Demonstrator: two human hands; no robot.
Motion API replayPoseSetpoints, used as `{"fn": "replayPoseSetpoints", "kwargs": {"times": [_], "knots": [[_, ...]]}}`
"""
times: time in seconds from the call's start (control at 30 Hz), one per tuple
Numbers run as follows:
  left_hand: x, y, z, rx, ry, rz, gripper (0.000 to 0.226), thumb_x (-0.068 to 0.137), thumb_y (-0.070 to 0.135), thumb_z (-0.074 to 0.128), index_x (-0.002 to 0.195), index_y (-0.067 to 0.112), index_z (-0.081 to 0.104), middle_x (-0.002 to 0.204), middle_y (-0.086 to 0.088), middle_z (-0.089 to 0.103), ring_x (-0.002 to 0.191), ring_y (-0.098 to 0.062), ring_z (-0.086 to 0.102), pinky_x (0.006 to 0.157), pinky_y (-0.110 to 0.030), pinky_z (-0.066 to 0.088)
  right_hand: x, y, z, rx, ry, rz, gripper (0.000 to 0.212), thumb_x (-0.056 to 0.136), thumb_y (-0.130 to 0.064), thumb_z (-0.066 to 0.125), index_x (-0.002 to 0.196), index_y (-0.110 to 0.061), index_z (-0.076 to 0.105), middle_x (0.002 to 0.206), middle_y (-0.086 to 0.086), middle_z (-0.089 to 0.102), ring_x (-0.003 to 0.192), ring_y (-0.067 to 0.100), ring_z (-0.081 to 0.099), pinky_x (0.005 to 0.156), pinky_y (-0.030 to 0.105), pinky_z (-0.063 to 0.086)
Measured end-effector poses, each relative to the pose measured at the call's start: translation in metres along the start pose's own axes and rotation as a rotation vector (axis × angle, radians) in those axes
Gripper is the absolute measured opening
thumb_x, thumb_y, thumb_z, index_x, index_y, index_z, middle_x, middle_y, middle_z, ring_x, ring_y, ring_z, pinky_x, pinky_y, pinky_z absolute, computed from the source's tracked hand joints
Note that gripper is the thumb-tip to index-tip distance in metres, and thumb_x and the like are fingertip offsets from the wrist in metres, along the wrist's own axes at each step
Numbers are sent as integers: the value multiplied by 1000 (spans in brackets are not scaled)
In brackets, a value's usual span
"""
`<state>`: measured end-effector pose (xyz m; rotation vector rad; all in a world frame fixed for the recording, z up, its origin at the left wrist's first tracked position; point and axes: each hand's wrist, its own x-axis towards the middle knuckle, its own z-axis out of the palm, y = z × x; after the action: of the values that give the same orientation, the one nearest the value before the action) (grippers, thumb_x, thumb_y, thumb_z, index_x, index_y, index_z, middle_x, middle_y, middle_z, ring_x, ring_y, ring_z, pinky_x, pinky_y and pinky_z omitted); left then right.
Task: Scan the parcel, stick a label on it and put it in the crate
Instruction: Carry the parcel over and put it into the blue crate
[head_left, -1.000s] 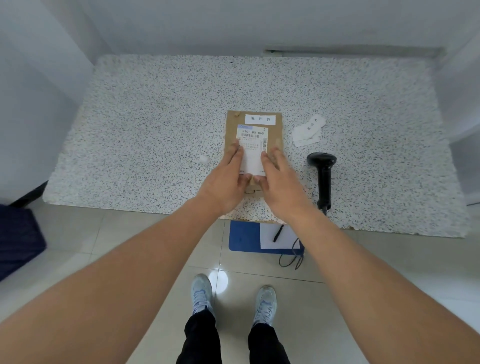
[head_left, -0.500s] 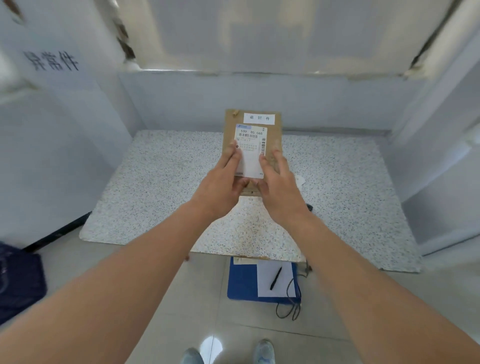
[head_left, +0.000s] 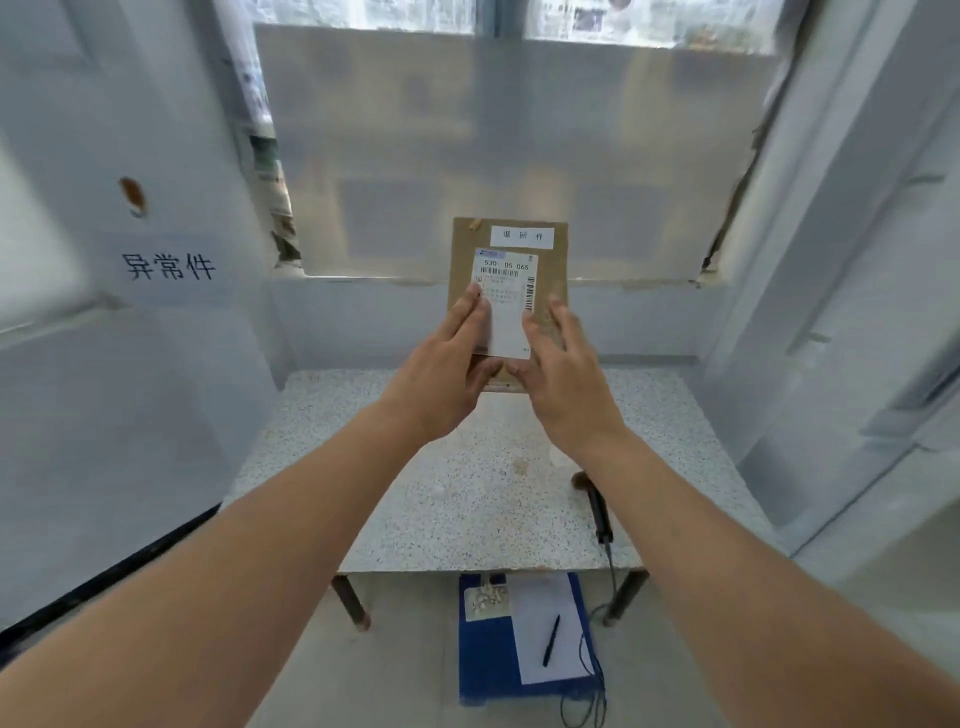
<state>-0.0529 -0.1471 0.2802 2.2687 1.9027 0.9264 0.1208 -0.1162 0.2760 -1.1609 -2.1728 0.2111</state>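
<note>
The table (head_left: 467, 499) is the landmark; the parcel (head_left: 550, 270) is held upright above its far edge, a hand on each lower side, left hand (head_left: 441, 369) on the left, right hand (head_left: 563, 384) on the right; two labels sit on the parcel's face, the small label (head_left: 522, 235) above the large label (head_left: 511, 291); the scanner (head_left: 597, 512) lies on the table's near right part; below the near edge, a clipboard (head_left: 483, 654) lies on the floor, a pen (head_left: 550, 640) on its paper.
</note>
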Motion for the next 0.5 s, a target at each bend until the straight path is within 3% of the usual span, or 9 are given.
{"fn": "replayPoseSetpoints", "kwargs": {"times": [0.27,0.37,0.5], "knots": [[-30,33,-92,61,98,136,76,102,34,56,161,6,17,172,-1,4,152,-26,25,117,-29,21,-15,-80,-62,-48,137,-77,61,104,-31,60,153,2,45,164,29,29,151,43,32,118,57,37],[-37,48,-123,94,140,177,76,101,31,59,160,5,20,171,-3,7,149,-33,32,120,-43,32,-15,-101,-80,-63,198,-105,60,104,-29,63,153,2,47,162,30,31,147,47,38,116,57,41],[-49,61,-158,151,177,172,78,100,32,60,161,7,19,172,-3,6,139,-42,44,110,-54,43,-14,-123,-98,-73,244,-193,57,99,-17,71,147,7,51,155,34,40,143,48,43,108,61,47]]}}
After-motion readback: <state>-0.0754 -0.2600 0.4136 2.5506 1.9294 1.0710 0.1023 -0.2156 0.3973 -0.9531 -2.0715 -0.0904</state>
